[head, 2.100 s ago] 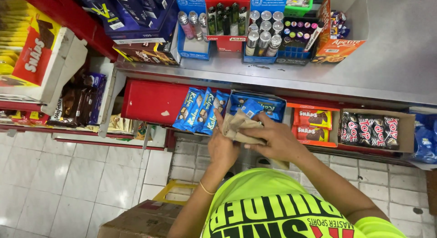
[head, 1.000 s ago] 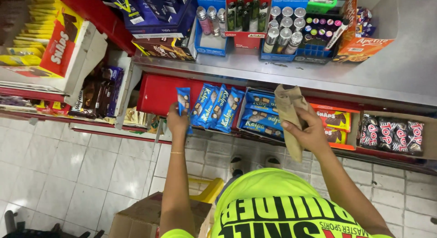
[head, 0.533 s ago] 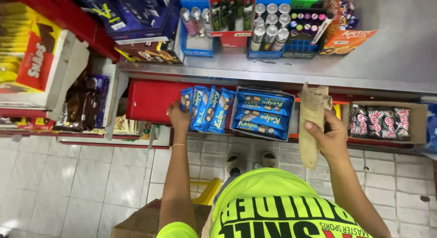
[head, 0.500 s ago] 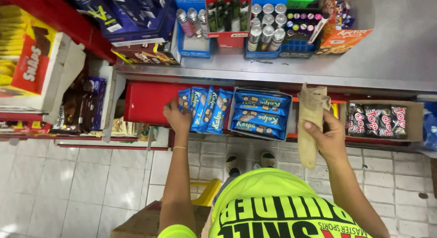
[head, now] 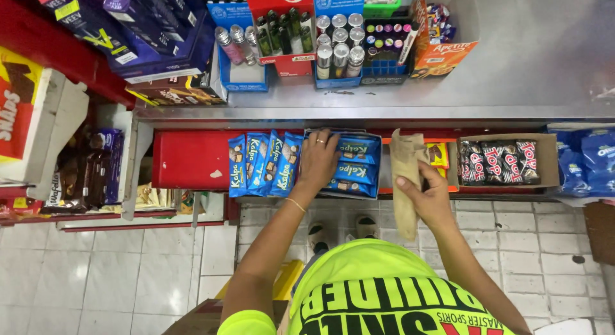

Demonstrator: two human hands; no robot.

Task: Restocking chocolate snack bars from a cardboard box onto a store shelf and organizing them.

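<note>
A person in a bright yellow-green shirt leans over a shop shelf, the left hand (head: 318, 161) laid flat, fingers spread and gripping nothing, on the blue wafer packets (head: 353, 170) that lie stacked in an open display box on the shelf just below the steel surface (head: 512, 66). The right hand (head: 428, 195) has its grip closed around a crumpled tan paper bag (head: 406, 181), held upright in front of the shelf, right of the box. Left of the flat hand, a row of upright blue wafer packets (head: 264, 163) stands on edge against a red box (head: 189, 159); that row looks likely to topple sideways if the pressing hand nudges it, and the limp bag could slip from its one-handed hold. To the right sits a brown carton of dark packets with red lettering (head: 500, 161). On the far side of the steel surface stand a blue tray of silver-capped tubes (head: 339, 50), a red tray of small dark bottles (head: 282, 34) and an orange carton (head: 442, 50). Dark blue boxes (head: 147, 27) are stacked at far left above the white tiled floor (head: 115, 271).
</note>
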